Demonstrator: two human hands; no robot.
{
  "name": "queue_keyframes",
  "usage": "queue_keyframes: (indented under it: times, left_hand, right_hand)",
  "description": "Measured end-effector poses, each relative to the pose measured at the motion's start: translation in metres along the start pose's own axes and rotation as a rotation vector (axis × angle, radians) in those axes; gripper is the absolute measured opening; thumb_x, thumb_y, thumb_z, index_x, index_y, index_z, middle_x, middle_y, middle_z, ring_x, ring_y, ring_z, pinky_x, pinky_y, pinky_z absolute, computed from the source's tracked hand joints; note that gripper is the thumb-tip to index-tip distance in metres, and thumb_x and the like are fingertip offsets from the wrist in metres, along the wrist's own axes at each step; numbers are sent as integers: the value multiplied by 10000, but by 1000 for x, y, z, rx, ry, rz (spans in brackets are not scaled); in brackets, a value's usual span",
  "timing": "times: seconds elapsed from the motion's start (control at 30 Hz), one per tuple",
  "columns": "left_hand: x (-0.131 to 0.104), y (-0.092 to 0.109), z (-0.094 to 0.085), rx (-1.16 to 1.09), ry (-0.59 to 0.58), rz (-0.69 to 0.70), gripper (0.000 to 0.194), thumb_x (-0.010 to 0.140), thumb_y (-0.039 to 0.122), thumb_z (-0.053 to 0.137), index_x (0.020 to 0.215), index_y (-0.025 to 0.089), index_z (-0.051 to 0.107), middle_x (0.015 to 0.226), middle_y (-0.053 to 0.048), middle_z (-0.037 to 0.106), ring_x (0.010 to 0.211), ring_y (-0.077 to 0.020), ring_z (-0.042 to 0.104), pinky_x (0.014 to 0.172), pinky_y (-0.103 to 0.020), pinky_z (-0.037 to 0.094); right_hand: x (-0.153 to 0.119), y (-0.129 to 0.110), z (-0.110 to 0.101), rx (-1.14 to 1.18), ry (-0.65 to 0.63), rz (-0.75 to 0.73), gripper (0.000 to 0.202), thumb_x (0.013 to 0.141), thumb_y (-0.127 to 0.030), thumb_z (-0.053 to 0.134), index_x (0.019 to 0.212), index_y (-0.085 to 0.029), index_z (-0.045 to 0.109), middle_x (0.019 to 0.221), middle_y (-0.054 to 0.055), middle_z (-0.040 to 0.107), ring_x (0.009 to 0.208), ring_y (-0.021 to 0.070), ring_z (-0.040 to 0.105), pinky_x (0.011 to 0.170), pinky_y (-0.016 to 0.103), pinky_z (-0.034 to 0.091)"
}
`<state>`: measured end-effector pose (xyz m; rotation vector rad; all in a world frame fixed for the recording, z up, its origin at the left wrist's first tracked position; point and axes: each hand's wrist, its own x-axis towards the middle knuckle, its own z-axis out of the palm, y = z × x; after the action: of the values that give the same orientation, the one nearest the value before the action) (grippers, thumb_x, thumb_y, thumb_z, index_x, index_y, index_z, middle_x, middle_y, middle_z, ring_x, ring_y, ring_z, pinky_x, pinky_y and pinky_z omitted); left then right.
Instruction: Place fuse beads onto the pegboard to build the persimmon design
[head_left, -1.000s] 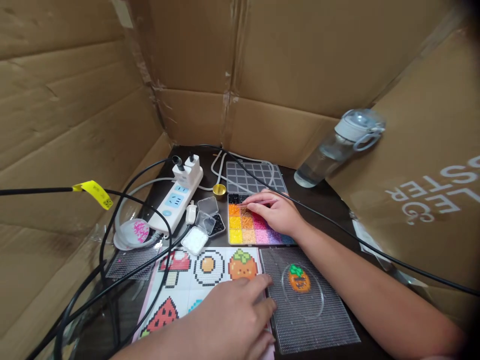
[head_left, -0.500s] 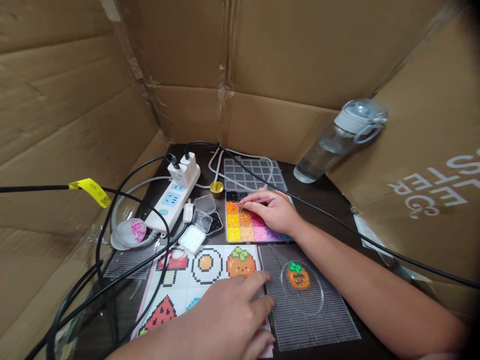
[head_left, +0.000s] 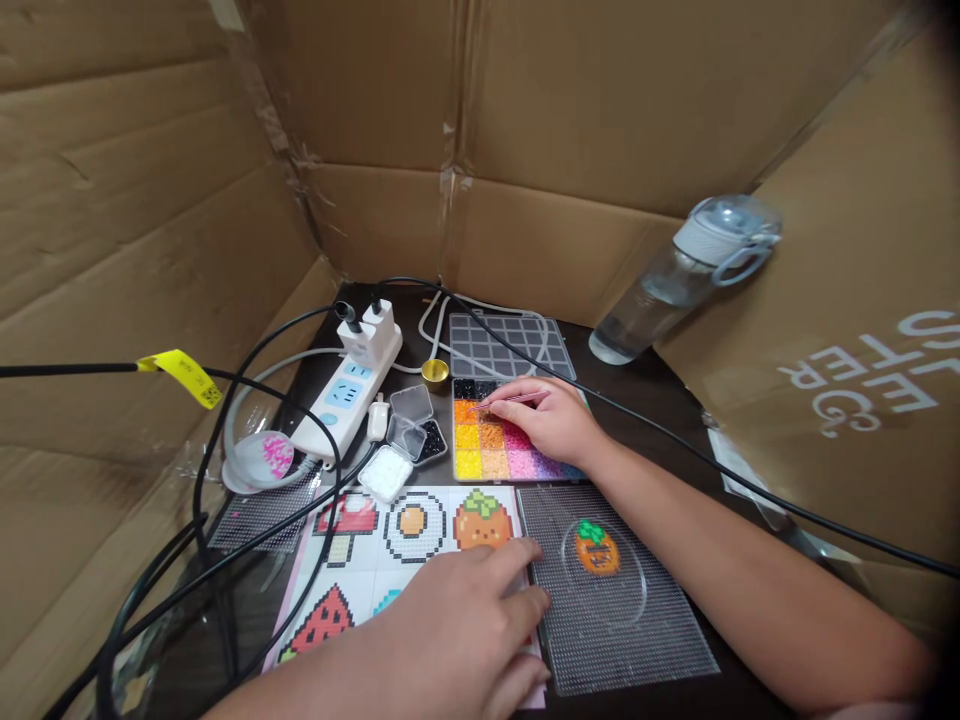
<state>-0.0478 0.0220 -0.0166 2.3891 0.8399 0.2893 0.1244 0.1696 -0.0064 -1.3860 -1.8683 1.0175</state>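
Observation:
My right hand (head_left: 551,418) is closed around pink tweezers (head_left: 514,398), whose tips reach into the orange beads (head_left: 465,411) of a sectioned bead box (head_left: 469,478). The box's other sections hold black, yellow, peach, pink and purple beads. My left hand (head_left: 480,620) lies with fingers spread over the right part of a pattern sheet (head_left: 364,590), its fingertips by the edge of a clear pegboard (head_left: 615,650). On that pegboard sits an orange persimmon shape made of beads (head_left: 598,550), with green leaves and some dark beads in its middle.
A power strip (head_left: 337,415), small open boxes of white beads (head_left: 385,474) and black beads (head_left: 431,440), and a gold cup (head_left: 435,374) stand left of the bead box. Black cables (head_left: 199,480) cross the area. A water bottle (head_left: 652,300) stands at the back right, against cardboard walls (head_left: 570,230).
Both hands and the tweezers stay in nearly the same place, with the tips still at the orange beads. The whole view has shifted very slightly.

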Motion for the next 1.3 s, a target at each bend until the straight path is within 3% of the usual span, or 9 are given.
queue_keyframes:
  times: [0.63, 0.87, 1.3]
  left_hand:
    - [1, -1, 0, 5, -4, 4, 337, 869, 374, 655, 1151, 192, 618, 1410, -89, 499, 999, -283, 666, 817, -433, 594]
    - [1, 0, 0, -2, -2, 0, 342, 860, 351, 661, 1161, 195, 618, 1400, -89, 504, 996, -290, 667, 811, -445, 595]
    - [0, 0, -1, -3, 4, 2, 339, 859, 325, 669, 1167, 196, 608, 1395, -92, 500, 1022, -292, 661, 811, -441, 597]
  right_hand:
    - [0, 5, -5, -95, 39, -36, 117, 826, -382, 672, 830, -306, 760, 945, -7, 777, 916, 219, 722, 849, 389, 560]
    - [-1, 1, -2, 2, -3, -24, 106, 803, -352, 697, 835, -274, 762, 906, 13, 780, 864, 214, 736, 839, 377, 580]
    - [0, -3, -2, -50, -11, 3, 113, 802, -342, 691, 824, -260, 766, 924, 21, 780, 896, 225, 732, 880, 394, 566]
